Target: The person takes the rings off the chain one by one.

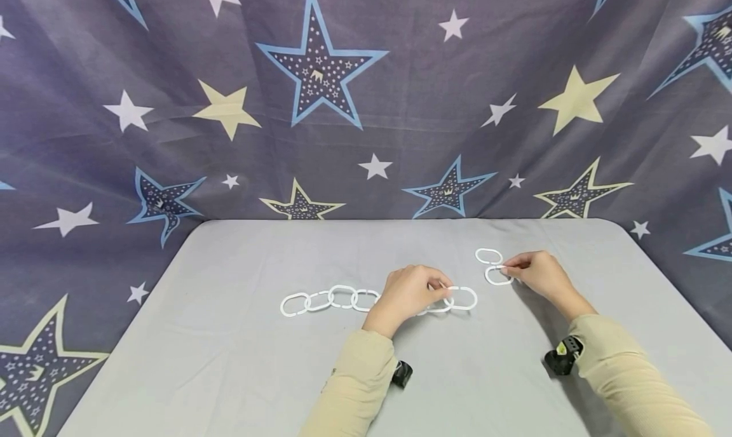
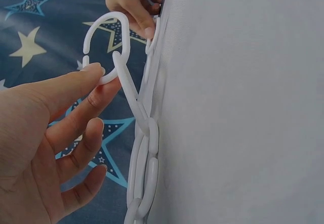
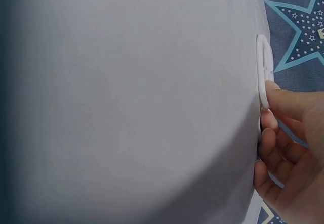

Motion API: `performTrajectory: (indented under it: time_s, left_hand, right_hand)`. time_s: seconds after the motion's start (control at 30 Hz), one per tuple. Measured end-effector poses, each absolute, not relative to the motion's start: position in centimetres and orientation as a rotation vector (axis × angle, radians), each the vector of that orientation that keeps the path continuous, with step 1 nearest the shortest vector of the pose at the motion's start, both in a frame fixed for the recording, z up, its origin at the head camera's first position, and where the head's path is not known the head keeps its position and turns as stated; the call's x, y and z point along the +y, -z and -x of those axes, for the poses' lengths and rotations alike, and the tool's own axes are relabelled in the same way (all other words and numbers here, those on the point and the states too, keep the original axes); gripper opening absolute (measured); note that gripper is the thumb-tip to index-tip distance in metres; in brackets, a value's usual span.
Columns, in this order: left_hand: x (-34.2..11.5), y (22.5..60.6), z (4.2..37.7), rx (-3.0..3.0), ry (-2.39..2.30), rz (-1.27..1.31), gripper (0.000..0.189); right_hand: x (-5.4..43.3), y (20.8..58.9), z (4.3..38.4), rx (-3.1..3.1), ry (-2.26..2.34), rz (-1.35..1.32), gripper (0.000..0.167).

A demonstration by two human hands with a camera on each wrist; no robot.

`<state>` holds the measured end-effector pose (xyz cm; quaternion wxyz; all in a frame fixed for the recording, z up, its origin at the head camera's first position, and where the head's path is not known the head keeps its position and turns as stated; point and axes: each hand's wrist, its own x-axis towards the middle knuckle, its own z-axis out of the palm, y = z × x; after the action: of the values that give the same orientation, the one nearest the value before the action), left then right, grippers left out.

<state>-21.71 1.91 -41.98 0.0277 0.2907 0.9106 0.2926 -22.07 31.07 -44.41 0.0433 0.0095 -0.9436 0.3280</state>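
Note:
A chain of white plastic oval links [image 1: 341, 288] stretches left to right across the table. Its right end link [image 1: 474, 299], with a narrow gap in one side, is pinched between the thumb and index finger of my left hand [image 1: 403, 294]. In the left wrist view that end link [image 2: 126, 34] stands raised, threaded through its neighbour. My left hand hides some middle links. Off to the right, my right hand [image 1: 540, 275] pinches a loose white link [image 1: 487, 276] by its right side, at the table surface; the right wrist view shows this link [image 3: 260, 67] edge-on.
Another loose white link [image 1: 488, 250] lies just behind the one in my right hand. The table [image 1: 200, 361] has a pale grey cover. A dark curtain with stars [image 1: 372, 138] hangs along its back and sides.

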Motion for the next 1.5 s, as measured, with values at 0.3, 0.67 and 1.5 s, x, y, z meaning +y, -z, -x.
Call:
performTrajectory:
  time_s: [0.3,0.67,1.5]
  left_hand:
    - [1.9,42.0,21.7,2.808,-0.9,-0.893,0.012]
    - [1.9,42.1,21.7,2.817,-0.891,-0.89,0.012]
    - [2.0,42.0,21.8,2.82,-0.891,-0.905,0.011]
  right_hand:
    - [31.1,43.9,21.8,-2.88,-1.01,-0.05,0.023]
    - [30.0,42.1,20.3,-2.817,-1.071,-0.102,0.022]
    - [23.4,40.6,17.2,-2.75,-1.198,-0.278,0.02]
